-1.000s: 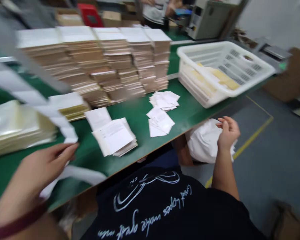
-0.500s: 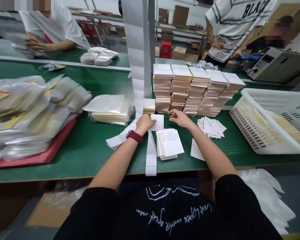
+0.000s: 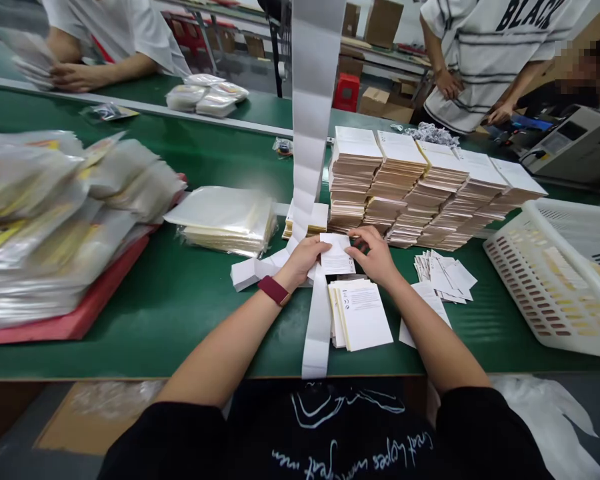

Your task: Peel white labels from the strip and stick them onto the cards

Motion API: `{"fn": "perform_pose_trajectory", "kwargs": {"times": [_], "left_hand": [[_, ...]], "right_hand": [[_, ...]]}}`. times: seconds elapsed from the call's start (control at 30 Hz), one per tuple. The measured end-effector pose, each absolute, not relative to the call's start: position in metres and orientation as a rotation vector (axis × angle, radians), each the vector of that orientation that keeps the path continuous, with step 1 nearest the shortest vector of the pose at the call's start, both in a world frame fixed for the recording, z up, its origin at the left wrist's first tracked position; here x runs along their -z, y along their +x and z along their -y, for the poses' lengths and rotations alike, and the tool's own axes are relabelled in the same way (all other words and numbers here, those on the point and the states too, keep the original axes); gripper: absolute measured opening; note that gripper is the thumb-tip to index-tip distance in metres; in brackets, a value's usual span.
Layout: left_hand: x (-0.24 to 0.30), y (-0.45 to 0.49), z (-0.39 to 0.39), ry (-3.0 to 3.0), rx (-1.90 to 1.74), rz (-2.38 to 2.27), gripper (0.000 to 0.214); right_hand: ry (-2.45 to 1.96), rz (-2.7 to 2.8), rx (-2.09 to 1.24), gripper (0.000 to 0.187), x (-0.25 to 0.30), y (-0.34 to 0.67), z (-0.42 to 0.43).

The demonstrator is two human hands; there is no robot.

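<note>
Packets point(image 3: 40, 223) in clear wrap heap at the left of the frame, with a bundle of clear bags point(image 3: 225, 213) nearer the centre on the green table point(image 3: 145, 340). A white paper strip point(image 3: 316, 100) hangs from the top centre, beside the left hand point(image 3: 303, 261), whose grip is clamped on the left edge of a printed card point(image 3: 337, 258), mid-frame, just above a leaflet stack point(image 3: 366, 319). The right hand point(image 3: 376, 259) touches the card's right edge; whether its grip is closed I cannot tell. The step in hand looks like two-handed handling, perhaps straightening the card; the next move seems to call for light, even pressure. Farther right are loose slips point(image 3: 445, 275) and a white basket point(image 3: 513, 287).
</note>
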State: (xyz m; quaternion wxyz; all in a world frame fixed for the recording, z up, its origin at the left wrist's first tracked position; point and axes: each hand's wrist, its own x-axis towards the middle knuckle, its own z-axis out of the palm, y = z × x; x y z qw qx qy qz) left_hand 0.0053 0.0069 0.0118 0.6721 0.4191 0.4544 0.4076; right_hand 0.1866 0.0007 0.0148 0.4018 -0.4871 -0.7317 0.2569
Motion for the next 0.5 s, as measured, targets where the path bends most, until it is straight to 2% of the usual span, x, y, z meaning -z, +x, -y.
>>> {"fn": "perform_pose_trajectory", "kwargs": {"times": [0.17,0.3,0.5], "left_hand": [[-0.017,0.005,0.001,0.925,-0.865,-0.923,0.044],[-0.020,0.006,0.004,0.974,-0.838,-0.911,0.049],[-0.019,0.007,0.003,1.076,-0.932,-1.026,0.038]], "right_hand": [[-1.142,2.008,-0.429,0.005,-0.023,0.187,0.009],[-1.043,2.060,-0.372,0.008,-0.029,0.190,0.009],[-1.047,2.134,-0.274,0.010,-0.037,0.190,0.011]]}}
